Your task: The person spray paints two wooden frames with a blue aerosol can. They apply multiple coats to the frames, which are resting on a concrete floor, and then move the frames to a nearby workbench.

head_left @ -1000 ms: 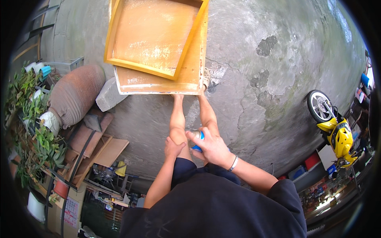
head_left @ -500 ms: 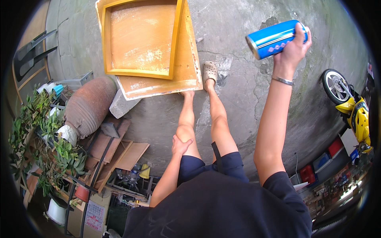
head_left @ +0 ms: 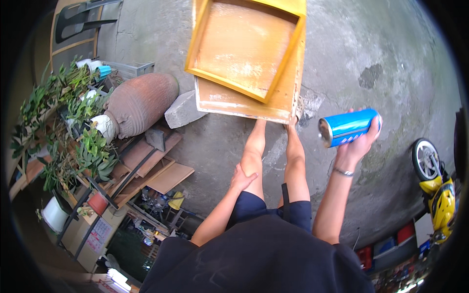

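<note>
My right hand (head_left: 361, 139) grips a blue spray can (head_left: 348, 126) held sideways, out to the right of my legs. My left hand (head_left: 243, 178) is wrapped round my left knee (head_left: 252, 170), thumb across the top. Beyond my feet lies a worn, pale-edged wooden board (head_left: 224, 101), with a square yellow wooden frame or shallow tray (head_left: 192, 54) resting askew on it. The yellow piece has a tan inside with pale patches.
A grey stone block (head_left: 185, 110) and large clay jar (head_left: 141, 102) lie left of the board, beside potted plants (head_left: 95, 161), a metal-framed stand with planks (head_left: 161, 183) and a chair (head_left: 73, 24). A yellow motorbike (head_left: 442, 205) stands at the right on the cracked concrete floor (head_left: 351, 53).
My right hand swung the can from between my knees up to the right, then lowered it somewhat. My left hand stayed on the knee. The view has shifted, moving board and jar rightward.
</note>
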Demonstrator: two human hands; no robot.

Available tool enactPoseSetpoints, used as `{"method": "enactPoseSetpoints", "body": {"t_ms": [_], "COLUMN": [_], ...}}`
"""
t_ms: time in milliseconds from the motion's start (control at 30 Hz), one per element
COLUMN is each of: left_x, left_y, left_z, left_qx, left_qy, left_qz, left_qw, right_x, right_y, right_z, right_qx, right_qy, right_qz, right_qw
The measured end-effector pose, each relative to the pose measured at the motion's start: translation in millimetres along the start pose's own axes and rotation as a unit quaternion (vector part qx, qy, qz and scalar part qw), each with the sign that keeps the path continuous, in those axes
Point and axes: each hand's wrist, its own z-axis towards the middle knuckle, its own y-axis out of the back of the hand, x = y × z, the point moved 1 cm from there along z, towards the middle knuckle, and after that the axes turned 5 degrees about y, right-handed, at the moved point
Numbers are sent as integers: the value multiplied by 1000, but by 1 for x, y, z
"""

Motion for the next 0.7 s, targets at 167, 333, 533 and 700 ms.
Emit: {"method": "enactPoseSetpoints", "body": {"t_ms": [167,333,533,700], "left_x": [-28,-18,-16,-23], "left_y": [-1,29,64,70], "left_z": [-4,11,32,31], "left_qx": [108,52,48,60], "left_qy": [94,77,61,69], "left_qz": [102,88,68,59], "left_qw": [984,992,995,994], "right_x": [-51,-88,-113,-161], "right_y": [-84,-179,-265,-267], "right_z": [-139,-76,17,7], "right_qx": [294,205,113,156], "right_qy": [38,164,325,287], "right_qz": [-323,-266,-220,-309], "right_qw": [899,928,913,893]}}
